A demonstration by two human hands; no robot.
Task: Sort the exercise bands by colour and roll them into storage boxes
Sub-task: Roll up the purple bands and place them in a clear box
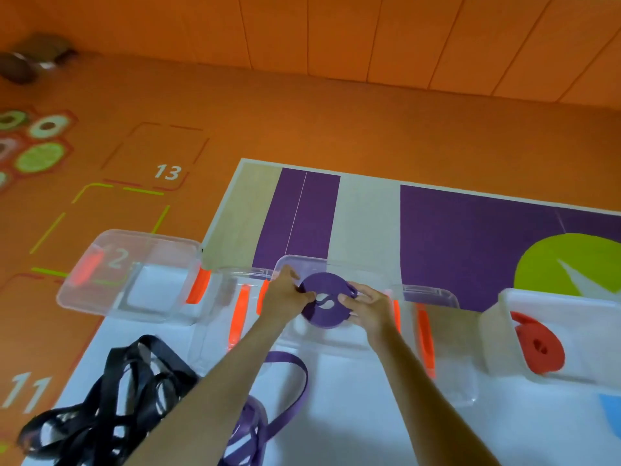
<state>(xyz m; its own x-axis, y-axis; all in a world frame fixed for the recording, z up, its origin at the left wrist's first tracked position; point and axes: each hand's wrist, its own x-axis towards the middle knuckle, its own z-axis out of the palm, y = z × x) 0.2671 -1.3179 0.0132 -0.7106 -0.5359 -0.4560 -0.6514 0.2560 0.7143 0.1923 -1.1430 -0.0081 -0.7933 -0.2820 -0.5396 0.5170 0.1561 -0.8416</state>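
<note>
Pinching a rolled purple band [323,318], left hand [285,294] and right hand [368,308] hold it in a clear box [302,260]; a careful release looks next.

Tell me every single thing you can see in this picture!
Rolled purple band: one, purple, over the middle box.
Loose purple bands: a few, purple, on the mat by the arms.
Black bands: one tangled pile, black, mat's near left corner.
Rolled red band: one, red, inside the right-hand box.
Storage boxes: at least four, clear with orange clips, across the mat.
Mat: one, white, purple and green, on the floor.
Floor: orange, numbered 11, 12, 13.
Left hand: one, gripping the rolled purple band.
Right hand: one, gripping it too.
</note>
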